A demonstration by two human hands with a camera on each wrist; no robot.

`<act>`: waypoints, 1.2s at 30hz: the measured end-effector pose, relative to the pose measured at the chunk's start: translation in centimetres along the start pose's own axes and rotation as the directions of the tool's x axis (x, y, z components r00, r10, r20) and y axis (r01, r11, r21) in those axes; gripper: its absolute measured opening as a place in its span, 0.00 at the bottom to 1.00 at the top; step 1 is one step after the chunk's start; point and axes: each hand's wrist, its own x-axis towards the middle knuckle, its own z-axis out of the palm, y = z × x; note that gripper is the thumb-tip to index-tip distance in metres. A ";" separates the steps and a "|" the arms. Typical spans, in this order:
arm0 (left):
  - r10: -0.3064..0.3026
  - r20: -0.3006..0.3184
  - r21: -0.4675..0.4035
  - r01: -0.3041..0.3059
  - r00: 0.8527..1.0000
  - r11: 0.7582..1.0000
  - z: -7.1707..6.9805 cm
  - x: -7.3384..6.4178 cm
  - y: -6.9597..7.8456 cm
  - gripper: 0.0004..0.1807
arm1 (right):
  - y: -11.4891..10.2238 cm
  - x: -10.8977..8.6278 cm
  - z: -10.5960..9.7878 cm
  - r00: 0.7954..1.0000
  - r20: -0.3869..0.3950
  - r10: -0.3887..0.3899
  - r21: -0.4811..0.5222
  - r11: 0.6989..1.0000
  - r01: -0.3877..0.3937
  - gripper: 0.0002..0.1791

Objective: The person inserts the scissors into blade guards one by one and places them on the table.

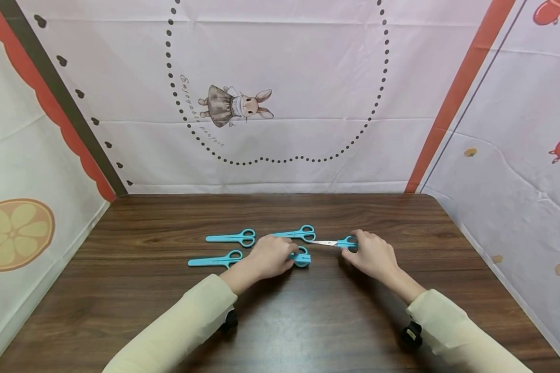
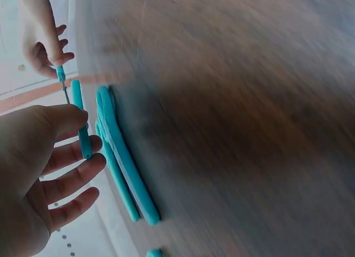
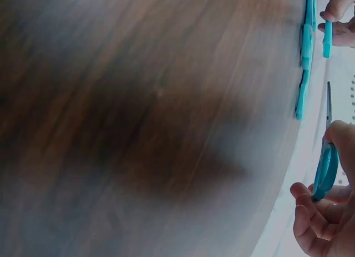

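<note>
In the head view my right hand (image 1: 372,254) pinches a pair of scissors (image 1: 346,242) by its light-blue handle loops. Its bare metal blades (image 3: 329,104) point left, toward the other hand. My left hand (image 1: 271,255) pinches a flat light-blue blade cover (image 2: 83,132) between thumb and fingers, held above the table. The blade tips stand apart from the cover in the right wrist view. Close by the left hand lies another pair of scissors (image 1: 294,234) with its blades covered. More light-blue handle loops (image 1: 302,250) show at that hand's fingertips, partly hidden.
Two more covered scissors lie left of my left hand, one farther back (image 1: 230,238) and one nearer (image 1: 214,261), partly behind the forearm. The dark wooden table (image 1: 289,326) meets a printed cloth wall (image 1: 308,176) at its back edge.
</note>
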 end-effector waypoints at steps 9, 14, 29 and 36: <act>-0.025 -0.044 0.015 0.025 0.999 1.000 -0.4 -1.6 -1.9 0.09 | -1.5 0.3 0.3 0.999 -0.006 -0.033 0.011 0.999 0.033 0.25; -0.031 -0.078 0.023 0.033 0.996 0.999 -0.4 -2.6 -2.7 0.10 | -2.3 0.6 0.4 0.999 0.003 -0.042 0.019 0.999 0.042 0.25; -0.113 -0.098 -0.040 0.109 0.989 0.993 -0.2 -4.5 -4.5 0.11 | -4.0 1.0 1.2 0.994 -0.034 -0.104 0.024 0.994 0.105 0.23; -0.112 -0.134 -0.036 0.108 0.985 0.993 0.1 -4.9 -4.9 0.10 | -4.6 0.9 1.4 0.991 -0.040 -0.130 0.012 0.991 0.130 0.23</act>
